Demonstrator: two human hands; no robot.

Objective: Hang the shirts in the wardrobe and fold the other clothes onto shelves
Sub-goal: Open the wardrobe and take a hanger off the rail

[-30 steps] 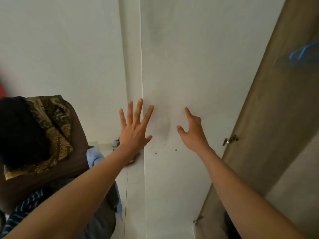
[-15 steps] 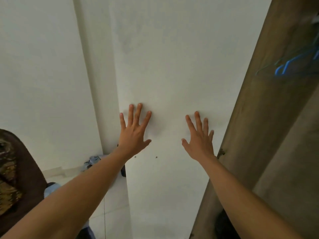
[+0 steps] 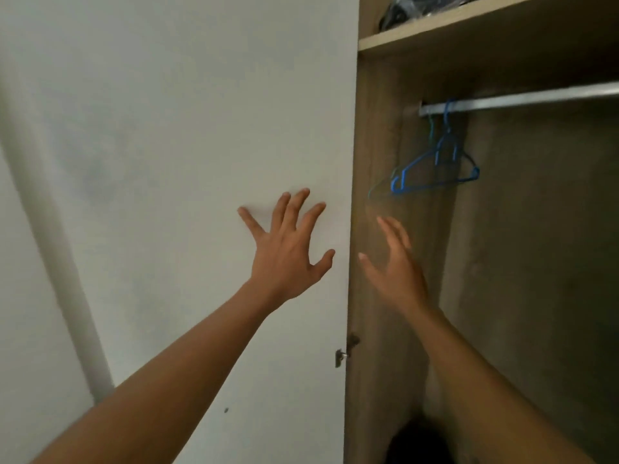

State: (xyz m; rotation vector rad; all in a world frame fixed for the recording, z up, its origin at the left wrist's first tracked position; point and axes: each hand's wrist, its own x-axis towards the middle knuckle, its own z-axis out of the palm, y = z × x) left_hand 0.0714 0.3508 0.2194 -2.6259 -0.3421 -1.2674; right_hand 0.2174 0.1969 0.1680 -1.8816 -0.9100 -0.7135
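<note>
The left hand point(image 3: 288, 259) lies spread on the white door point(image 3: 201, 128), fingers wide and near its right edge. Just beside it the right hand point(image 3: 395, 272) is raised before the open wardrobe point(image 3: 536, 262), blurred, fingers straight, holding nothing. Inside, blue hangers point(image 3: 437, 158) hang from a metal rail point(image 3: 522, 98) under a shelf point(image 3: 469, 25) that bears something dark. A metal hinge point(image 3: 341, 354) sits low on the door's edge.
</note>
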